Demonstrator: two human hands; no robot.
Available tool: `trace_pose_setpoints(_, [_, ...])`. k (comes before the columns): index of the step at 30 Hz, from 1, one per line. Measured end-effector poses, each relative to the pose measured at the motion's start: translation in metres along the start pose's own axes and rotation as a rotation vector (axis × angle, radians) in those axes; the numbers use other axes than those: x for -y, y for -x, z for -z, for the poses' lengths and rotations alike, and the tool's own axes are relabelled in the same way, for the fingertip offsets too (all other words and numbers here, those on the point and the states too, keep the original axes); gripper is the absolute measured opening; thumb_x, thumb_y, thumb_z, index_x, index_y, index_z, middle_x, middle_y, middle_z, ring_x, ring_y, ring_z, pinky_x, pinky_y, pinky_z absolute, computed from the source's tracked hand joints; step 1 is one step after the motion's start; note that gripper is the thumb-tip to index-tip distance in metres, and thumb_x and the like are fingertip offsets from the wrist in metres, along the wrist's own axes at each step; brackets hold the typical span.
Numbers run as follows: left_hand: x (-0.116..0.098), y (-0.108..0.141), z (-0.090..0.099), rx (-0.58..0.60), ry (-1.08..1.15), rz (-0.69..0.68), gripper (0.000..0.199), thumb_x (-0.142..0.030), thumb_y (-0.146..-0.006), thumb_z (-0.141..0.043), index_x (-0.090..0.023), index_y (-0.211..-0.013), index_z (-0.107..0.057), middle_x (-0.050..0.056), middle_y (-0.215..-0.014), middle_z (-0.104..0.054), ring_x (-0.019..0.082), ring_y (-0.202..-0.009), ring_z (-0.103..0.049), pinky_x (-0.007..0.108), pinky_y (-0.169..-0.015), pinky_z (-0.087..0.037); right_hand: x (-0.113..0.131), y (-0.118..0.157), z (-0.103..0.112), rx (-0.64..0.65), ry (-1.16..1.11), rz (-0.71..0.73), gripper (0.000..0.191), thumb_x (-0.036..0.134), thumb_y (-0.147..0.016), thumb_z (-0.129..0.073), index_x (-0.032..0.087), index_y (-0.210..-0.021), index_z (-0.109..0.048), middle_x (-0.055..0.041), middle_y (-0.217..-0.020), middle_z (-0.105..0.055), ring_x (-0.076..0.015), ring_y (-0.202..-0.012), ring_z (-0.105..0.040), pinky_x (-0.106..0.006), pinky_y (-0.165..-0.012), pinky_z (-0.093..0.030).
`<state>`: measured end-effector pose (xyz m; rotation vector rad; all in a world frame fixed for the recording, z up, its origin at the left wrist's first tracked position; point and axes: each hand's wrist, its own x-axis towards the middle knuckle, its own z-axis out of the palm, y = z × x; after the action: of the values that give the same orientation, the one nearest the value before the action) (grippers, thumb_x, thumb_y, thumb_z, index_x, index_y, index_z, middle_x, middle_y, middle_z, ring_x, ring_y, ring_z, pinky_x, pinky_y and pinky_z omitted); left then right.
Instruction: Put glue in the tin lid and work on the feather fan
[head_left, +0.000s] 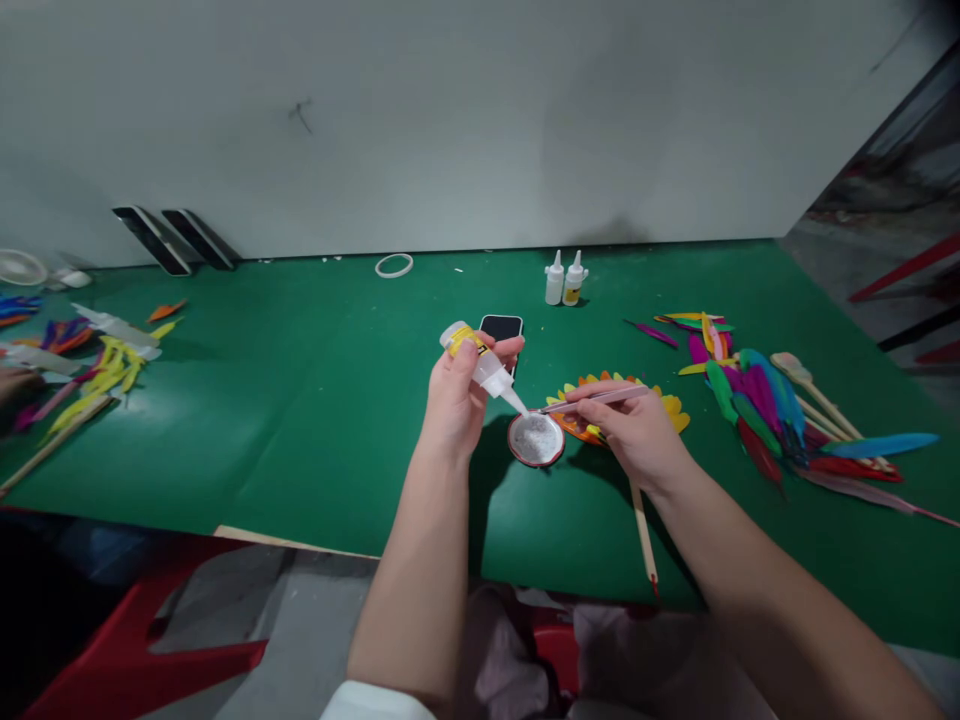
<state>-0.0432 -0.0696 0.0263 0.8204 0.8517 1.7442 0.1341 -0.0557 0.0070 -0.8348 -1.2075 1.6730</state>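
Tabletop [330, 400], green, runs beneath both forearms, which reach forward from the near edge and angle inward. The left hand [456, 395] is raised with its wrist upright, fingers closed around a yellow-labelled bottle; the right hand [637, 430] comes in from the right, palm down, fingers pinching a slim tool. Loose coloured feathers [761, 395] lie right of the right hand. A yellow-and-orange feather piece [675, 410] sits partly under that hand. Between the hands, on the tabletop, is a small red-rimmed dish [536, 438]. The bottle [478, 358] tilts down, its nozzle over the dish's far rim, near the tip of the slim tool [604, 397].
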Motion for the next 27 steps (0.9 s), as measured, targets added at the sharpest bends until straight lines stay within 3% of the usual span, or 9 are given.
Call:
trace_pose_setpoints(11, [-0.011, 0.003, -0.004, -0.056, -0.297, -0.12, 0.024, -0.036, -0.074, -0.065, -0.015, -0.086, -0.062, 0.007, -0.08, -0.071, 0.021, -0.087, -0.066, 0.03, -0.072, -0.05, 0.0, 0.0, 0.0, 0.007, 0.028, 0.001, 0.013, 0.029, -0.065, -0.074, 0.021, -0.074, -0.072, -0.0027, -0.066, -0.07, -0.0144, -0.058, -0.062, -0.027, -0.056, -0.049])
trace_pose_setpoints(17, [-0.011, 0.004, -0.006, -0.063, -0.257, -0.136, 0.019, -0.033, -0.075, -0.065, -0.015, -0.081, -0.063, 0.005, -0.075, -0.07, 0.021, -0.087, -0.067, 0.033, -0.079, -0.05, 0.0, 0.0, -0.001, 0.021, 0.036, 0.004, 0.012, 0.03, -0.065, -0.074, 0.022, -0.074, -0.072, -0.0028, -0.067, -0.07, -0.015, -0.059, -0.062, -0.027, -0.055, -0.049])
trace_pose_setpoints(23, [-0.008, 0.002, -0.006, -0.148, -0.213, -0.103, 0.022, -0.035, -0.072, -0.068, -0.015, -0.079, -0.062, 0.003, -0.074, -0.069, 0.019, -0.08, -0.068, 0.026, -0.067, -0.05, -0.002, 0.0, 0.0, 0.033, 0.03, 0.02, 0.01, 0.028, -0.067, -0.073, 0.023, -0.075, -0.072, -0.0016, -0.068, -0.07, -0.0127, -0.06, -0.062, -0.024, -0.055, -0.048])
trace_pose_setpoints(27, [-0.007, 0.001, -0.007, -0.126, -0.156, -0.097, 0.031, -0.046, -0.075, -0.062, -0.016, -0.08, -0.057, 0.001, -0.063, -0.067, 0.018, -0.074, -0.068, 0.033, -0.077, -0.05, -0.002, 0.0, 0.0, 0.033, 0.035, 0.021, 0.009, 0.027, -0.067, -0.073, 0.022, -0.075, -0.072, -0.0017, -0.068, -0.07, -0.0119, -0.059, -0.062, -0.024, -0.056, -0.048])
